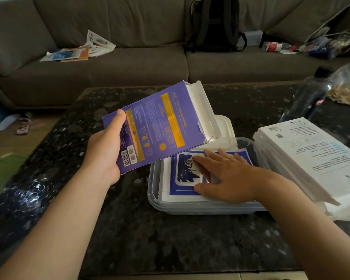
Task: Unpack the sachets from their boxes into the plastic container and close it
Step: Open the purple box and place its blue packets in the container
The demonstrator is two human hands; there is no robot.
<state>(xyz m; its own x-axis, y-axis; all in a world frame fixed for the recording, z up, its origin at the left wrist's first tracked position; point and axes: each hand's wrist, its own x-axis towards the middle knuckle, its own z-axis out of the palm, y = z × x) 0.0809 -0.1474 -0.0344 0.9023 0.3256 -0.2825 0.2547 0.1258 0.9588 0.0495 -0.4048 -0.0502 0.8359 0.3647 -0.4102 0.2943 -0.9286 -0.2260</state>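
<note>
Judging from this view, how far along is the unpacking? (Student)

Roughly midway, by estimate. The left hand (107,150) grips 1 purple box (156,126) near its closed end, thumb over the printed face. It holds the box tilted above the table (150,239), open flap toward the plastic container (190,208). Whether the box is empty cannot be told. (Instructor)

And the sachets? (Student)

Blue-and-white sachets (185,168) lie stacked flat inside the container, apparently more than 1. The right hand (228,178) rests on top of them, fingers straight and spread, pressing the stack rather than gripping it. (Instructor)

What is left? (Student)

A stack of white boxes (303,154) stands just beside the container on its right. These look not yet unpacked, though their contents are hidden. The white lid (225,126) lies behind the container, partly under the purple box, so closing is not yet done. Likely remaining, in order: set the purple box aside, empty the white boxes, fit the lid. (Instructor)
</note>
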